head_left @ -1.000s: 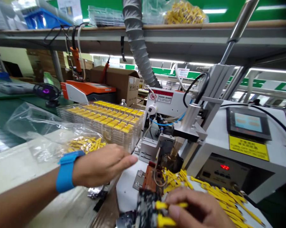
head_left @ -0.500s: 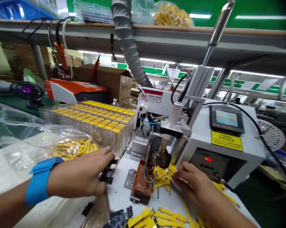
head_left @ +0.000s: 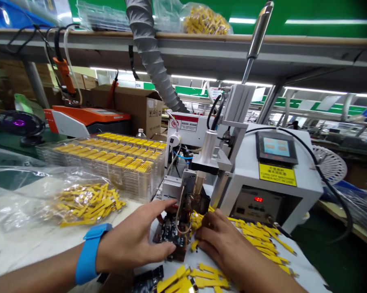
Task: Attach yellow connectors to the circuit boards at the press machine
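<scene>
A black circuit board (head_left: 170,232) lies on the reddish-brown fixture block (head_left: 181,253) under the press head of the bench machine. My left hand (head_left: 134,234), a blue band at its wrist, is over the block's left side; thumb and forefinger are spread around the board. Right of the block, my right hand (head_left: 221,236) has its fingers bent and closed at a heap of short yellow flat strips (head_left: 196,221); its fingertips are partly hidden. More black boards (head_left: 148,278) and loose yellow strips with metal ends (head_left: 206,277) lie at the front.
The machine's metal press cylinder (head_left: 208,146) rises behind the block. Its control box (head_left: 305,183) stands to the right. Stacked clear trays (head_left: 134,183) of yellow pieces and an open bag of yellow strips (head_left: 88,203) are at the left. A shelf (head_left: 195,49) and grey duct (head_left: 147,49) are overhead.
My left hand has moved right, bringing a black board from beside the machine onto the fixture block. My right hand has shifted left, closer to the block. The view has turned slightly right.
</scene>
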A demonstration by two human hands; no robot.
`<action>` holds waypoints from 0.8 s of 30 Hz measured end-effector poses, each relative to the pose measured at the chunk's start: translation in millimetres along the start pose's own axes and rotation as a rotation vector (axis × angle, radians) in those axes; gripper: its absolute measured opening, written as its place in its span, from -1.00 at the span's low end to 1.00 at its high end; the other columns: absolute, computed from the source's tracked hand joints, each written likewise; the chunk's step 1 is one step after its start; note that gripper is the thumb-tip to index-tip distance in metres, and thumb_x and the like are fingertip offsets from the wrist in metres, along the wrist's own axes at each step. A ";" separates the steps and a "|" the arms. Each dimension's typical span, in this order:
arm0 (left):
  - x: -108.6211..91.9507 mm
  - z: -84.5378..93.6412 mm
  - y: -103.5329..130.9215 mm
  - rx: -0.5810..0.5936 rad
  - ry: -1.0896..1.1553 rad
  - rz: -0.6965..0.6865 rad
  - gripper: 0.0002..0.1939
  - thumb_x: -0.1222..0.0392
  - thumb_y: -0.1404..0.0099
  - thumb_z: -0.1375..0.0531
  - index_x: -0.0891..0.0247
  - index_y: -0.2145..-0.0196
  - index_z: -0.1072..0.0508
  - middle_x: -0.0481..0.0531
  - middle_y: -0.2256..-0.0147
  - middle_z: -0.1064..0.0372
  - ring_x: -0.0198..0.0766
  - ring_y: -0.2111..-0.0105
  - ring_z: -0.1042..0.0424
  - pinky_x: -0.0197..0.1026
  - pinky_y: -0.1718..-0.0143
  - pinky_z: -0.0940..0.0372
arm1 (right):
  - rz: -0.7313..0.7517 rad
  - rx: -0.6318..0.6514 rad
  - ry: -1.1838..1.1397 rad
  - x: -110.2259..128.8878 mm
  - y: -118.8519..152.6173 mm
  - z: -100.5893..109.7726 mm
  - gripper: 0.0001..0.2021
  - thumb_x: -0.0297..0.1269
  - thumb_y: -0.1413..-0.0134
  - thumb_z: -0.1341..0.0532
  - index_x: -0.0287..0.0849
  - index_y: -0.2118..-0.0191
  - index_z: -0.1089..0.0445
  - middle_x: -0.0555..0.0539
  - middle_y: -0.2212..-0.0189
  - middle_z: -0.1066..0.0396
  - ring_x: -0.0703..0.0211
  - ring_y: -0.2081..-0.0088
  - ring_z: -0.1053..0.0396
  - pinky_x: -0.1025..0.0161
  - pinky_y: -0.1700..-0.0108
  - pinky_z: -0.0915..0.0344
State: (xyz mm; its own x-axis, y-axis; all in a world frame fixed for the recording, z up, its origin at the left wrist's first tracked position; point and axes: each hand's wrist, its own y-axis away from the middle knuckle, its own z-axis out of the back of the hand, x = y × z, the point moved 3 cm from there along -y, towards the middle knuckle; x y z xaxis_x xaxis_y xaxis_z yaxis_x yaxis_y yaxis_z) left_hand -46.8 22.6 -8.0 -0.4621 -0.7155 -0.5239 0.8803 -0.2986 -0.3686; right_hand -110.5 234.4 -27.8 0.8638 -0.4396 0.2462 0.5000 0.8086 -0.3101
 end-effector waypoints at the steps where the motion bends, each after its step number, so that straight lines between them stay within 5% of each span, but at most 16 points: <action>1: -0.4 -2.6 -0.8 0.004 0.021 0.000 -0.29 0.17 -0.14 -0.26 0.21 -0.19 -0.08 0.17 -0.11 -0.21 -0.04 -0.06 -0.27 -0.01 -0.05 -0.26 | 0.010 -0.002 -0.008 0.2 -0.6 0.2 -0.89 -0.47 -0.18 -0.15 -0.18 0.30 -0.40 -0.13 0.23 -0.30 -0.07 0.11 -0.21 -0.01 0.11 -0.31; 9: -5.9 -15.7 -2.1 0.028 0.061 0.057 -0.26 0.13 -0.17 -0.29 0.21 -0.22 -0.05 0.16 -0.09 -0.20 -0.07 -0.06 -0.25 0.02 -0.10 -0.22 | 0.019 0.049 -0.090 -5.5 1.8 18.9 -0.85 -0.48 -0.24 -0.09 -0.21 0.31 -0.38 -0.08 0.30 -0.34 0.15 0.23 -0.28 0.22 0.18 -0.28; 13: -8.8 -10.7 0.7 0.026 -0.072 -0.030 -0.52 0.03 -0.25 -0.25 0.20 -0.07 -0.29 0.14 -0.10 -0.21 0.00 -0.12 -0.16 0.05 -0.10 -0.21 | -0.019 0.022 -0.146 -7.9 5.1 22.7 -0.82 -0.46 -0.26 -0.05 -0.20 0.24 -0.40 -0.08 0.30 -0.35 0.21 0.28 -0.30 0.26 0.22 -0.25; 21: -9.7 -10.4 4.9 0.045 -0.192 -0.084 -0.58 0.01 -0.33 -0.15 0.19 -0.09 -0.34 0.13 -0.14 -0.17 0.02 -0.15 -0.09 0.06 -0.10 -0.21 | -0.270 -0.108 -0.458 2.4 -2.8 20.8 -0.83 -0.39 -0.18 -0.12 -0.10 0.27 -0.46 -0.01 0.32 -0.43 0.22 0.26 -0.37 0.25 0.19 -0.27; 24: -9.1 -11.0 6.3 0.024 -0.164 -0.088 -0.58 0.03 -0.33 -0.16 0.17 -0.10 -0.34 0.11 -0.13 -0.20 -0.01 -0.14 -0.13 0.03 -0.10 -0.22 | -0.157 -0.144 -0.365 4.5 -3.1 12.1 -0.78 -0.44 -0.15 -0.11 -0.13 0.18 -0.48 -0.06 0.32 -0.42 0.20 0.27 -0.38 0.23 0.21 -0.31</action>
State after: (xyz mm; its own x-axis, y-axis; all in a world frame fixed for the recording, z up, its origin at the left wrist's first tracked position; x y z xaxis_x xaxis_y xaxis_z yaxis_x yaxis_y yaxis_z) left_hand -38.2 34.2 -14.0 -0.5158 -0.7788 -0.3569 0.8403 -0.3787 -0.3879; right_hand -108.9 234.7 -14.6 0.7101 -0.3652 0.6020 0.6500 0.6686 -0.3611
